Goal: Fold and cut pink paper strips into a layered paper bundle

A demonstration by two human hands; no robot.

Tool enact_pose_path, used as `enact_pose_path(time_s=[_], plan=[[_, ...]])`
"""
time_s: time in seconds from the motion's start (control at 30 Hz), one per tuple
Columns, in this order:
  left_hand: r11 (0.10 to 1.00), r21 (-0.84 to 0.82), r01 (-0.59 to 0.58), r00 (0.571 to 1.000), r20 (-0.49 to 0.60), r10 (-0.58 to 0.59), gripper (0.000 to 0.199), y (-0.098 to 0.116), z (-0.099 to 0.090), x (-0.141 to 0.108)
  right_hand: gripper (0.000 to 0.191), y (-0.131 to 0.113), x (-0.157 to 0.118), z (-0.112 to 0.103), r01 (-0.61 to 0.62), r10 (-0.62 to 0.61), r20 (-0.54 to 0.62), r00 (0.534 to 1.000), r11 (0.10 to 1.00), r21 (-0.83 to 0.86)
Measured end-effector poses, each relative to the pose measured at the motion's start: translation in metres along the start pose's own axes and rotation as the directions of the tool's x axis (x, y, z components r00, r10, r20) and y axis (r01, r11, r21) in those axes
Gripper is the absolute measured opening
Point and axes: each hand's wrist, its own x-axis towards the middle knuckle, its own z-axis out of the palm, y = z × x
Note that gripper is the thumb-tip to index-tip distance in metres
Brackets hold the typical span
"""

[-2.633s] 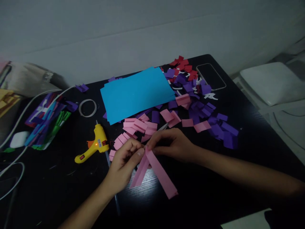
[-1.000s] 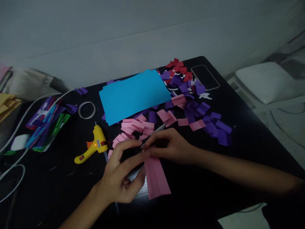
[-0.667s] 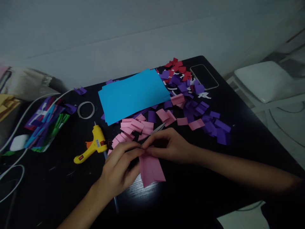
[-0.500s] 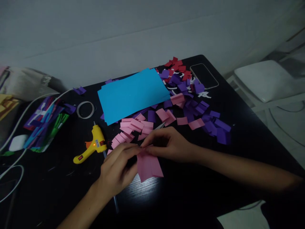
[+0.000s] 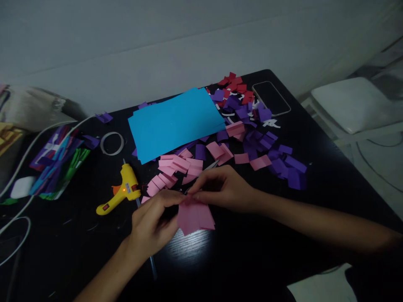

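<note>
Between my two hands hangs a creased piece of pink paper (image 5: 195, 216), held up over the dark table. My left hand (image 5: 154, 222) pinches its upper left edge. With thumb and forefinger, my right hand (image 5: 222, 191) grips the top edge, close to the left fingertips. Just beyond my right hand, a pair of scissors (image 5: 211, 166) lies partly hidden, blade tip out. Small folded pink paper pieces (image 5: 179, 165) are heaped beyond my hands. A yellow glue gun (image 5: 121, 191) with an orange light lies left of my left hand, a glue stick (image 5: 153, 267) at its back.
Blue paper sheets (image 5: 176, 126) lie at the back of the table (image 5: 252, 251). Purple pieces (image 5: 291, 167), red pieces (image 5: 233, 82) and a phone (image 5: 271, 98) are to the right. Left are a tape roll (image 5: 112, 143), folded coloured paper (image 5: 59, 163) and a white cable (image 5: 30, 228).
The pink paper's lower edge has shifted slightly up and left. Both hands keep their pinch on it, nearly in place. The view has tilted a little.
</note>
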Motion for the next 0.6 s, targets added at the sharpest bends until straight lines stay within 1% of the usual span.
enact_pose_path(time_s=[0.2,0.4,0.6], plan=[[0.999,-0.041,-0.011,1.000,0.003,0.012,0.020,-0.0017,0.0019,-0.0017,0.023,0.0000,-0.0006,0.0022,-0.042,0.043,-0.029,0.999,0.999,0.027],[0.997,-0.072,-0.009,1.000,0.013,0.010,0.017,-0.0032,0.0009,-0.0016,0.017,0.0000,-0.0011,0.0026,-0.026,0.026,-0.033,0.999,1.000,0.004],[0.996,-0.088,0.014,1.000,0.015,-0.013,0.021,-0.0036,0.0002,-0.0016,0.024,-0.0016,-0.0003,0.0030,-0.022,0.023,-0.026,0.999,1.000,0.014]])
